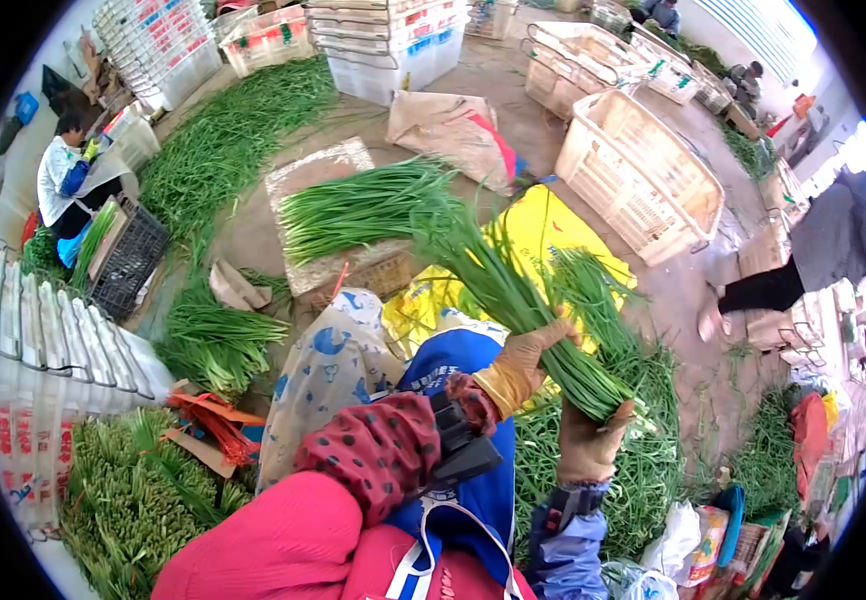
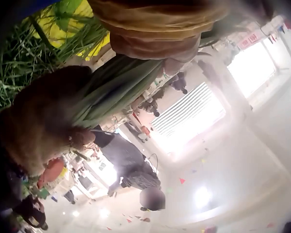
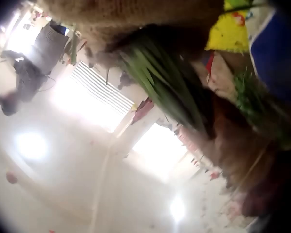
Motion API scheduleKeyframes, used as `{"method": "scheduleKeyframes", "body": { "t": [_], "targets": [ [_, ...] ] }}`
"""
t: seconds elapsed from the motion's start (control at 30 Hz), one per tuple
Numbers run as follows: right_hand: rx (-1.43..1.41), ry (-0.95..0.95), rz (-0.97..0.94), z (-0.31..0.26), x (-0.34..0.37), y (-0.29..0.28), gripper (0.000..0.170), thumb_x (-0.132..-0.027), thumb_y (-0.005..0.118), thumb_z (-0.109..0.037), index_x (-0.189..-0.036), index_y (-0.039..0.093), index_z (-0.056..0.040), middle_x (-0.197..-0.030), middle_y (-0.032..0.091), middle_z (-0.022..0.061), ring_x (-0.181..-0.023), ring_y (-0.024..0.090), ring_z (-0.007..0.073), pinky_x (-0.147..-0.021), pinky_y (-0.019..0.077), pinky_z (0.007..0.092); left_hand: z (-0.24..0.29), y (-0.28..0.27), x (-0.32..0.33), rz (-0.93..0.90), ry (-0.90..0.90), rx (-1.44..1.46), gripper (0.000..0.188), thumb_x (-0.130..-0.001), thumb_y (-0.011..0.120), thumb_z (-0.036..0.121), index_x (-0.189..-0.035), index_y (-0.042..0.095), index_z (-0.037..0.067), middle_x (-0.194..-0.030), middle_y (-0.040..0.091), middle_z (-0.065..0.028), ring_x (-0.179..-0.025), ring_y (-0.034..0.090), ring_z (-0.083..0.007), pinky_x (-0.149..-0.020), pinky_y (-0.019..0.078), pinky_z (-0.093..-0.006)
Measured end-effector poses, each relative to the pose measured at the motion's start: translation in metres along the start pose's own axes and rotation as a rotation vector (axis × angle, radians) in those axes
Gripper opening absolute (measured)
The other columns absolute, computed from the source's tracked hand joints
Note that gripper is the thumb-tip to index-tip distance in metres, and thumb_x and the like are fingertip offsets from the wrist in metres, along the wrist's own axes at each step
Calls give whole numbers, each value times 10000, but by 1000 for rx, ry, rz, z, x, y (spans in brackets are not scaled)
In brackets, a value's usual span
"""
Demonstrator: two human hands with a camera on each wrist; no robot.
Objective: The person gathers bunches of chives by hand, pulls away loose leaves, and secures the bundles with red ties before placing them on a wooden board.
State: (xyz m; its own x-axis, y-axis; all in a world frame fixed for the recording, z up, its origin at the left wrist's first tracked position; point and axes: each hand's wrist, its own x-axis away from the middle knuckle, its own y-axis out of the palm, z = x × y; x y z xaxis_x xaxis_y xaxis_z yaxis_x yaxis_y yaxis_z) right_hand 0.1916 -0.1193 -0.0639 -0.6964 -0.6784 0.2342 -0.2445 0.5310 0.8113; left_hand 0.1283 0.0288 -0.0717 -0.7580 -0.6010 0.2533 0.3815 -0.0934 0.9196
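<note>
A long bundle of green stalks (image 1: 513, 285) slants across the middle of the head view, its pale ends at the lower right. Round its lower part my gloved left hand (image 1: 521, 372) grips, the tan and yellow glove also filling the top of the left wrist view (image 2: 157, 31). My right hand (image 1: 591, 442), in a brown glove, holds the bundle close to the pale ends, thumb against them. Stalks (image 3: 160, 77) run between both gloves in the right wrist view. Its fingertips are partly hidden. A laid-out pile of stalks (image 1: 353, 210) rests on a board (image 1: 318, 165) beyond.
Loose greens (image 1: 613, 460) heap beneath my hands, beside a yellow sack (image 1: 553, 225). Further off stand a crate (image 1: 638, 175) and stacked crates (image 1: 388, 50). Cut bundles (image 1: 218, 345) lie at the left. A person (image 1: 68, 180) sits left; another (image 1: 823, 240) stands right.
</note>
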Motion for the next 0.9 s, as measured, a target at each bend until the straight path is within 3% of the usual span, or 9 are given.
{"method": "scheduleKeyframes", "body": {
  "t": [0.13, 0.17, 0.23, 0.37, 0.47, 0.6, 0.73, 0.77, 0.9],
  "targets": [
    [932, 816, -273, -57, 10, -88, 588, -881, 724, -365, -1271, 519, 24, -941, 692, 146, -751, 661, 245, -706, 543, 386, 4, -7, -16, 95, 265, -413, 233, -811, 772, 174, -997, 641, 120, -832, 625, -2, -747, 593, -125, -673, 503, -316],
    [901, 840, -278, -78, 19, -66, 666, -761, 839, -344, -1216, 529, 30, -921, 633, 116, -773, 633, 237, -695, 561, 423, -1, -10, -23, 134, 236, -514, 275, -825, 760, 223, -1030, 650, 76, -869, 648, -21, -758, 591, -151, -701, 503, -340],
    [912, 484, -293, -116, -19, -122, 795, -745, 853, -389, -1302, 492, 49, -1077, 644, 155, -903, 656, 230, -782, 557, 387, -8, -7, -25, 91, 505, -873, 280, -817, 747, 247, -997, 666, 48, -863, 681, -61, -814, 622, -168, -735, 511, -370],
    [1341, -401, -446, -88, -55, -30, 850, -816, 739, -547, -1376, 460, 29, -1305, 564, 119, -1163, 544, 257, -1032, 404, 412, -58, -14, -57, -136, 600, -907, 254, -754, 745, 180, -954, 671, 42, -827, 694, -136, -821, 680, -278, -724, 516, -409],
    [1444, -376, -609, -69, -91, 2, 774, -905, 655, -461, -1457, 379, 7, -1385, 514, 136, -1228, 510, 264, -1077, 365, 390, -45, -8, -68, -223, 590, -1288, 267, -696, 728, 161, -935, 669, 57, -841, 656, -219, -873, 641, -434, -734, 508, -457],
    [1042, -279, -407, 0, -131, 26, 552, -960, 623, -260, -1411, 442, 2, -1314, 575, 113, -1171, 555, 235, -1033, 417, 368, -26, -18, -95, -168, 647, -1360, 381, -694, 707, 268, -1062, 685, 172, -905, 662, -182, -857, 620, -433, -754, 479, -493],
    [845, -21, -293, 48, -192, -23, 427, -961, 613, -145, -1350, 513, 0, -1294, 588, 85, -1141, 571, 202, -1012, 439, 353, -34, -67, -148, 155, 390, -1656, 333, -708, 704, 288, -1034, 704, 217, -1003, 667, -133, -947, 625, -354, -785, 498, -444],
    [1067, -193, -376, 62, -202, -32, 407, -967, 612, -162, -1333, 531, -3, -1293, 585, 83, -1140, 566, 198, -1011, 436, 353, -41, -80, -162, 270, 335, -1631, 288, -710, 704, 297, -982, 722, 204, -1032, 672, -118, -1018, 635, -312, -804, 511, -425],
    [1104, 67, -359, 110, -224, -71, 483, -958, 626, -179, -1379, 481, 8, -1361, 537, 95, -1221, 507, 213, -1055, 390, 372, -72, -172, -222, 433, 56, -1942, 253, -805, 643, 225, -1043, 730, 234, -1061, 682, -81, -984, 645, -336, -755, 521, -433]
  ]
}}
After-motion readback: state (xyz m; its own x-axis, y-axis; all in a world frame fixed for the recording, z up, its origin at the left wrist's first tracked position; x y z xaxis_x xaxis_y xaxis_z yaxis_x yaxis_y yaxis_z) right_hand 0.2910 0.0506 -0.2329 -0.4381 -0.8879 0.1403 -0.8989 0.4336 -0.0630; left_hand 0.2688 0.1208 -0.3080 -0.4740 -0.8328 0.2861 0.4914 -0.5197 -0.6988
